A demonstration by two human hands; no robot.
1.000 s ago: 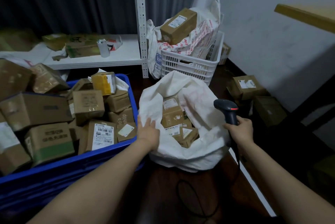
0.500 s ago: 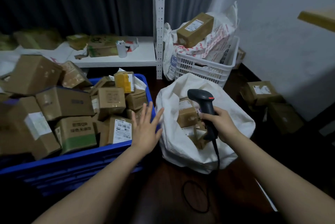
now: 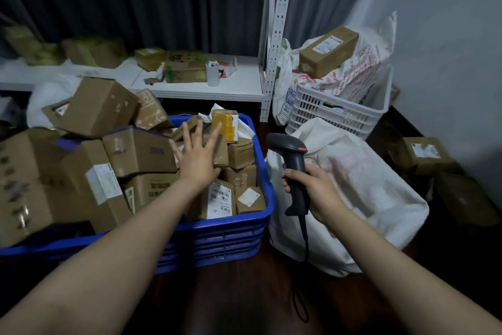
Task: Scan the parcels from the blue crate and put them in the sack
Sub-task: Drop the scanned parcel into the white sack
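The blue crate (image 3: 217, 237) on the left is heaped with several brown cardboard parcels. My left hand (image 3: 197, 156) hovers over the parcels at the crate's right side, fingers spread, holding nothing. A small yellow parcel (image 3: 226, 125) stands just beyond its fingertips. A parcel with a white barcode label (image 3: 220, 199) lies below my wrist. My right hand (image 3: 312, 193) grips the handle of a black barcode scanner (image 3: 292, 161), held upright between the crate and the white sack (image 3: 375, 193). The sack stands right of the crate; its inside is hidden from here.
A white plastic basket (image 3: 339, 112) with printed bags and a long brown box stands behind the sack. A white shelf (image 3: 206, 90) with boxes and a cup runs behind the crate. Loose parcels (image 3: 423, 155) lie by the right wall. The scanner cable trails over dark floor.
My left hand left the sack's rim and moved left and forward over the crate's parcels. My right hand brought the scanner leftward, from the sack's right side to beside the crate.
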